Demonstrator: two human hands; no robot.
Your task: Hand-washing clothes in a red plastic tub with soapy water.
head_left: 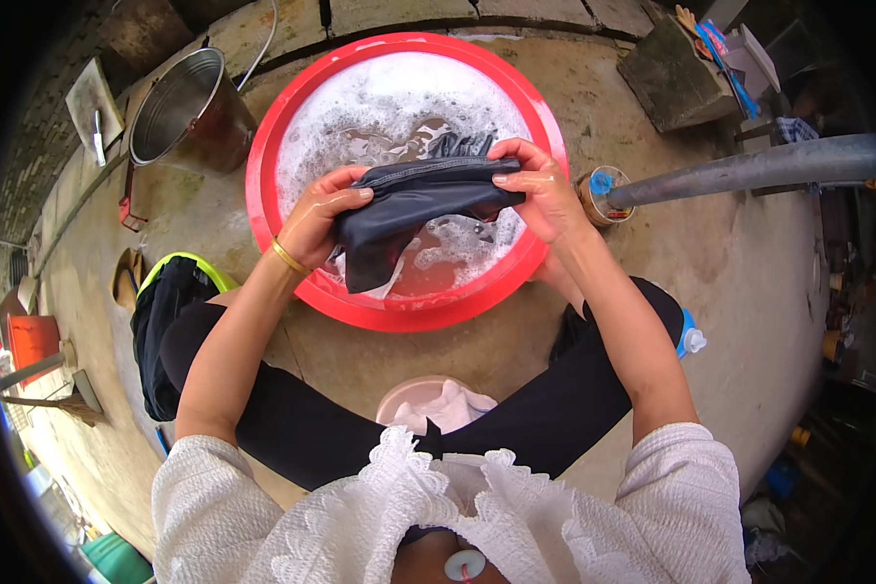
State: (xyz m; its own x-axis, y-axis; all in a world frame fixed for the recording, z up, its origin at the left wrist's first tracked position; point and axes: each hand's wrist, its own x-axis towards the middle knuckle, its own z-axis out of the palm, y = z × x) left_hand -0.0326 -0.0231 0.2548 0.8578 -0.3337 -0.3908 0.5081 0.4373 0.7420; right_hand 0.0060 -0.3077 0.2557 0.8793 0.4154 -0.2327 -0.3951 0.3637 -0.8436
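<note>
Left fingers, right fingers: pinching one dark garment | one red basin

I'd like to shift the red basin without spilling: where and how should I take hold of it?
Probably by the broad rim of the red basin, left and right at once, reaching from the near side. It is round and holds sudsy water, so opposite grips should keep it level. The left hand and right hand would first need to release the dark garment.
</note>
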